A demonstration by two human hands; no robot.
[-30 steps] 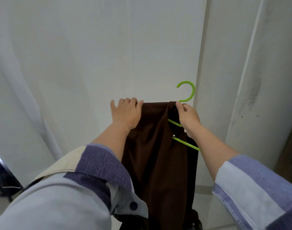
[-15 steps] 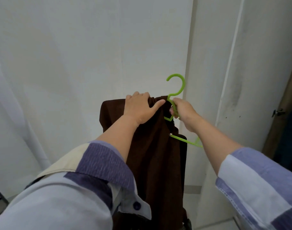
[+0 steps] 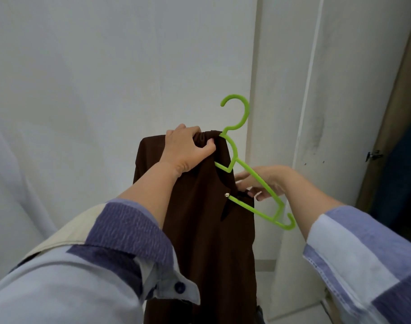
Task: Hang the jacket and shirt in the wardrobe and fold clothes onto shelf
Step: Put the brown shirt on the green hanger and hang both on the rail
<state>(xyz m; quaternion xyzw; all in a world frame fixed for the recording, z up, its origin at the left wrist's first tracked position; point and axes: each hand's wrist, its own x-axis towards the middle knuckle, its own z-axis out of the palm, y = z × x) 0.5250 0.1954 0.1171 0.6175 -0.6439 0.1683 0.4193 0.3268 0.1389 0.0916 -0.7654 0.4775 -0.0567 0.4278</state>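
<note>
Left hand (image 3: 188, 148) grips the brown garment (image 3: 207, 218) bunched at the green hanger (image 3: 253, 181) neck. Right hand (image 3: 263, 181), fingers loosely extended, touches the garment's edge under the hanger arm. White wall (image 3: 106, 78) behind.

white wall (image 3: 106, 90), door latch (image 3: 373, 156) at right, pale curtain (image 3: 17, 183) at left

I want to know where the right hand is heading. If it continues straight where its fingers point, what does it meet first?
The right hand points leftward, so it would probably first meet the brown garment beside the green hanger; depth is unclear.
</note>
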